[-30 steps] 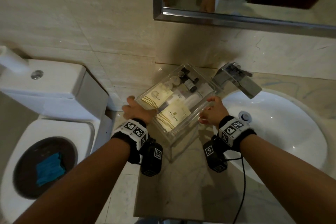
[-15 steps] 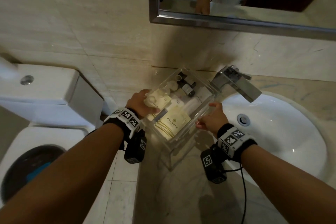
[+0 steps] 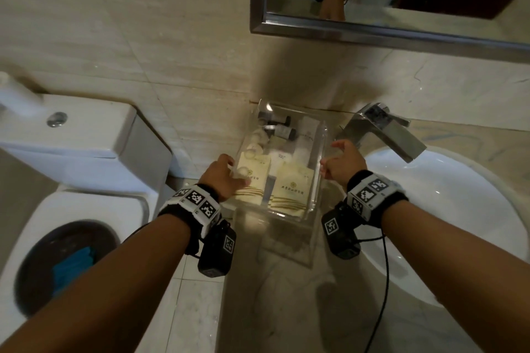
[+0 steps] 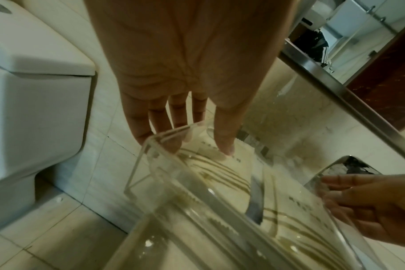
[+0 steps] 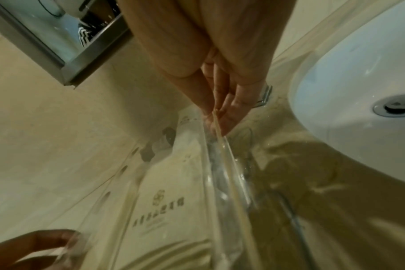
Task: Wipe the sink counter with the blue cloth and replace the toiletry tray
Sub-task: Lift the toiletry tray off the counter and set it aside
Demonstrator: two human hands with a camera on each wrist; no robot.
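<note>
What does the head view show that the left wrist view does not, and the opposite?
Only the head view: the blue cloth in the toilet bowl and the white sink basin. Only the left wrist view: the thumb of the left hand over the clear tray rim, on a cream packet, fingers outside the wall. Both: tray, left hand, right hand, faucet, toilet tank.

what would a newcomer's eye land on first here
A clear tray of toiletries at the back of the counter, between toilet and sink, with the left hand and right hand at its side walls. Oddly, the blue cloth lies inside the toilet.
</note>
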